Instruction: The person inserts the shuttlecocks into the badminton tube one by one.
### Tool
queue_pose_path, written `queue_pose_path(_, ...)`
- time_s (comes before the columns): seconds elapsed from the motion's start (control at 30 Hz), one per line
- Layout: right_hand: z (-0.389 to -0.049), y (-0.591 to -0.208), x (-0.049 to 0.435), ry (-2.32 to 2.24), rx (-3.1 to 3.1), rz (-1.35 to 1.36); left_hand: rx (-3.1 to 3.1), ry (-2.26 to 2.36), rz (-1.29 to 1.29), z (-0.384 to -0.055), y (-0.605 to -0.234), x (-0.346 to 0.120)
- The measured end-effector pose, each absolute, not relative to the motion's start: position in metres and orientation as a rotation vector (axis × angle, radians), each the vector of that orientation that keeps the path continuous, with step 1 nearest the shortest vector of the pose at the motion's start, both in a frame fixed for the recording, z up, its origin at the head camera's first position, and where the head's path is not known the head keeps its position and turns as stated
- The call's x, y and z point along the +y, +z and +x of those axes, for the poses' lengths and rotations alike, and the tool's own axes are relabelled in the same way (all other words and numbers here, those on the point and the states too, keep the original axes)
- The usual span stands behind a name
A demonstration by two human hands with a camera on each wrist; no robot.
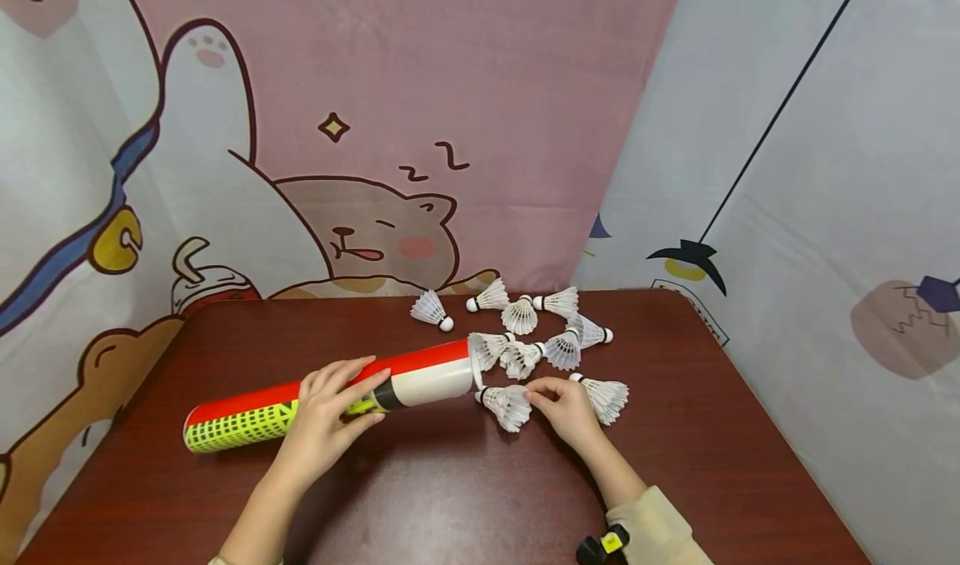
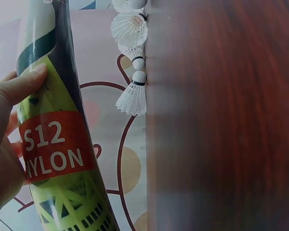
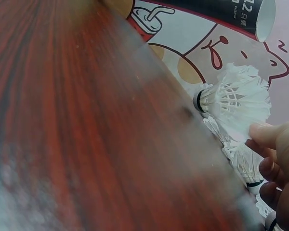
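Observation:
My left hand [image 1: 324,408] grips a long shuttlecock tube [image 1: 433,379], red, white, black and yellow-green, around its middle. The tube lies slantwise above the tabletop, its mouth toward the right. In the left wrist view the printed tube [image 2: 58,144] shows "S12" and "NYLON", with the thumb along its side. My right hand [image 1: 567,412] pinches a white shuttlecock [image 1: 508,407] by the edge of its skirt, cork toward the tube's mouth. The right wrist view shows thumb and finger on the held shuttlecock [image 3: 236,98], apart from the tube's rim.
Several loose shuttlecocks [image 1: 520,316] lie beyond the tube's mouth on the brown table [image 1: 420,490]. Another shuttlecock [image 1: 605,398] is just right of my right hand. A printed cloth [image 1: 495,115] hangs behind the table. A black device [image 1: 602,543] is at the right sleeve.

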State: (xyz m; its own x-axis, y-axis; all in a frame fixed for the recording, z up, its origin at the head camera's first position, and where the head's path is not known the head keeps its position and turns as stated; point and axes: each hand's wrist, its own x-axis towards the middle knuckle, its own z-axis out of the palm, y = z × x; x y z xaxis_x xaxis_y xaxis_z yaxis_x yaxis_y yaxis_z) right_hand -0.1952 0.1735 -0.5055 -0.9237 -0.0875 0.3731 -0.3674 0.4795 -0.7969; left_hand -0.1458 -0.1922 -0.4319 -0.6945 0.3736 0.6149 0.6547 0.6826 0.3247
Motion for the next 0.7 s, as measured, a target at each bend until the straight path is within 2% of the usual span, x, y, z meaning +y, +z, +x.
queue_pose_path(0.43, -0.194, -0.497, 0.173, 1.496, -2.321, 0.311, -2.387, -0.739, -0.79, -0.146, -0.432, -0.193)
queue_pose_path(0.7, -0.177, -0.458, 0.167, 1.503, -2.263, 0.346, -2.384, -0.735, -0.791, -0.146, -0.432, -0.193)
